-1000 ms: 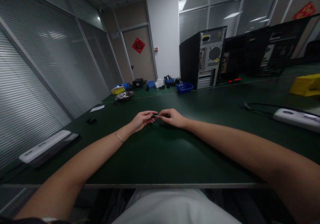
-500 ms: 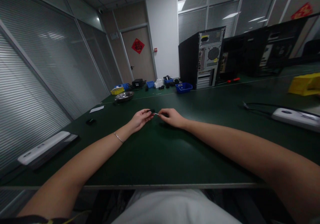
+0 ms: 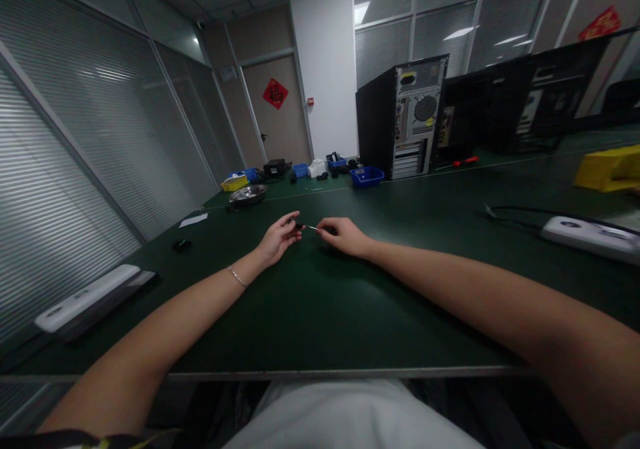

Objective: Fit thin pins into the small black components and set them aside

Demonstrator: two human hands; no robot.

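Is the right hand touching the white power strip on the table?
No, the right hand pinches a small thin piece at the middle of the table, while the white power strip lies apart, far to its right.

The left hand [image 3: 277, 239] and right hand [image 3: 346, 235] lie mid-way on the table [image 3: 320, 329], a part [image 3: 299, 225] between them. From them, a bowl [image 3: 249, 193] sits at 11 o'clock, a tower [image 3: 403, 119] at 1 with a bin [image 3: 367, 177] before it, a strip [image 3: 590, 235] at 3, and a second strip [image 3: 85, 299] at 8.
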